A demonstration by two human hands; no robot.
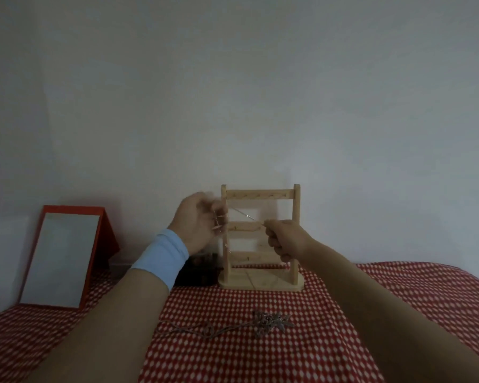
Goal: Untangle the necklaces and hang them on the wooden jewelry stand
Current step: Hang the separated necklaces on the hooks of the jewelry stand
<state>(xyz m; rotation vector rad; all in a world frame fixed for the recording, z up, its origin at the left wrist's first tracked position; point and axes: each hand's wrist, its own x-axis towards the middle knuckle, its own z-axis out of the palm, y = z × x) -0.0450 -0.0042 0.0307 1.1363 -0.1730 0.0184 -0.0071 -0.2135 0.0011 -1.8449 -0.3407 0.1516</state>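
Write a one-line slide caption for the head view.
Left hand and right hand pinch a thin chain before the wooden jewelry stand; tangled necklaces lie on the red checked cloth.

I count 2 hands, left hand (198, 222) and right hand (284, 239), pinching 1 thin chain (244, 212) between them. 1 wooden jewelry stand (260, 194) with 3 crossbars. 1 tangled heap of necklaces (268, 322); I cannot tell how many chains it holds. 1 orange-framed mirror (58, 258), 1 dark box (197, 275), 1 pale blue wristband (161, 258), 1 red checked cloth (260, 360).

A thin chain (242, 214) stretches before the upright wooden stand (260, 195) (three rails), tangled necklaces (271, 322) lying nearer.
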